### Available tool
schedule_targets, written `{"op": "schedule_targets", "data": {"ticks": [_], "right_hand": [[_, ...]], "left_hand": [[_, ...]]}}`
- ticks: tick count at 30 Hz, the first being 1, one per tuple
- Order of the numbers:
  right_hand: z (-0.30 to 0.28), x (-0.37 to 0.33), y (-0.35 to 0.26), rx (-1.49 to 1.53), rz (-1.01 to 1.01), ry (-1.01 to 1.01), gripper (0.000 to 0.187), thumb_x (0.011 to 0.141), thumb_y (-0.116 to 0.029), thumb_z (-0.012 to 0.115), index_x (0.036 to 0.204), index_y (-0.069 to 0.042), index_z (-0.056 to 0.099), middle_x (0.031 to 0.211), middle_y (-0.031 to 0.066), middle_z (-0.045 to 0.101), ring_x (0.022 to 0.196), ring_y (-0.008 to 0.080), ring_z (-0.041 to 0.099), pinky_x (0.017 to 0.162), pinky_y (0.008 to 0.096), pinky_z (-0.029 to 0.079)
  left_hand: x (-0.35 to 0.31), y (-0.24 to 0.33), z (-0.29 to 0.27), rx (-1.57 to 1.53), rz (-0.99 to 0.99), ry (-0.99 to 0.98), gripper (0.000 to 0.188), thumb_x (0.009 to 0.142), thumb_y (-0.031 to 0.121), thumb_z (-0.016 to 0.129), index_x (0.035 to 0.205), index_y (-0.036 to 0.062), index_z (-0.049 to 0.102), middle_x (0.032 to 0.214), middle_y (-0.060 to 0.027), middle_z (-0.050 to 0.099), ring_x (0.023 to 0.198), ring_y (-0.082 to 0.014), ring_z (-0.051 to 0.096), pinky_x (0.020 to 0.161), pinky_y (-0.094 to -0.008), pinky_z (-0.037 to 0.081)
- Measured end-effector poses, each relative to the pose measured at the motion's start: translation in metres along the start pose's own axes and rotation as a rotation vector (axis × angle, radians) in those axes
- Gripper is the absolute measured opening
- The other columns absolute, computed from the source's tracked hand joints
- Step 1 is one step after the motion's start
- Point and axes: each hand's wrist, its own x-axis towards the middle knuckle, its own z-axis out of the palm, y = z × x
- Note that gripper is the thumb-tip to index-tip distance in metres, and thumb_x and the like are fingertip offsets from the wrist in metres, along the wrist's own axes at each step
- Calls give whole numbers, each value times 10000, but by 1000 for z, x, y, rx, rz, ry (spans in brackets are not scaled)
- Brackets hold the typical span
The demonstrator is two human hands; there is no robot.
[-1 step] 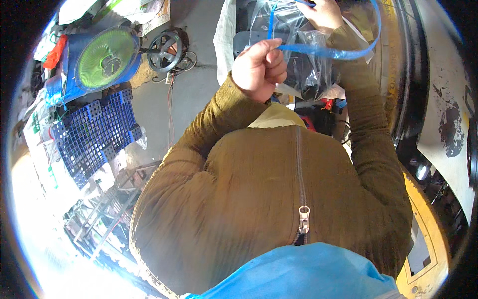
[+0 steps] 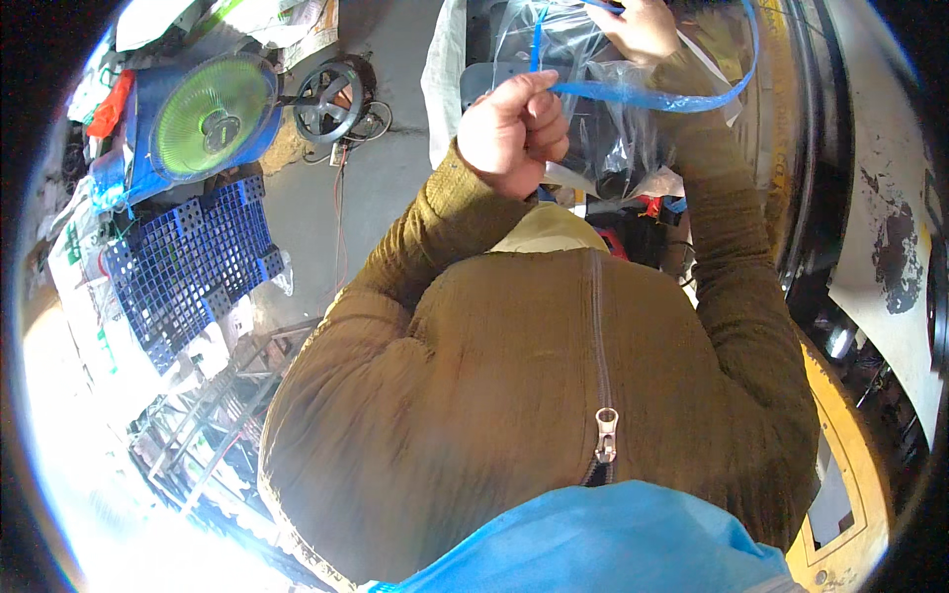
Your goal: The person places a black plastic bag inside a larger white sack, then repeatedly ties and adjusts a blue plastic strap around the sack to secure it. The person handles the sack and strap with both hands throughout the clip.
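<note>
My left hand (image 2: 512, 133) is closed, thumb and forefinger pinching a thin blue plastic strap (image 2: 682, 101). From the pinch the strap runs right, then curves up in a wide loop out of the top edge. Another length of blue strap stands up beyond the left thumb. At the top edge my right hand (image 2: 643, 32) is partly cut off. Its fingers close by a piece of blue strap and seem to grip it. Below and between the hands hangs a crumpled clear plastic bag (image 2: 618, 148). Dark shapes show through the bag, too unclear to name.
To the left stand a green-bladed fan (image 2: 214, 117), a blue plastic grid pallet (image 2: 193, 267) and a black wheel-shaped frame (image 2: 331, 101) with cords on the grey floor (image 2: 395, 40). A yellow machine frame (image 2: 855, 435) is close on my right.
</note>
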Motion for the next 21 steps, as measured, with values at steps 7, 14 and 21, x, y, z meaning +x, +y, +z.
{"op": "schedule_targets", "data": {"ticks": [7,14,21], "right_hand": [[-1,-1,3,-31,25,63,142,650,-170,586,672,-44,524,711,134,535,702,307,528,600,392,403],[19,-8,24,-318,-35,140,277,752,-317,554,769,-48,613,745,156,588,713,368,537,639,473,400],[-50,-20,-27,-505,-740,233,302,781,-293,619,950,-44,619,995,160,595,965,270,559,806,346,445]], "left_hand": [[37,29,30,55,147,-137,286,798,225,513,573,146,355,519,45,219,459,-110,207,440,-272,189],[50,33,32,205,198,-200,251,881,256,499,671,127,453,540,25,357,488,-106,351,473,-269,326],[154,52,-16,990,499,-197,298,887,283,516,686,63,527,582,1,480,498,-87,436,473,-243,370]]}}
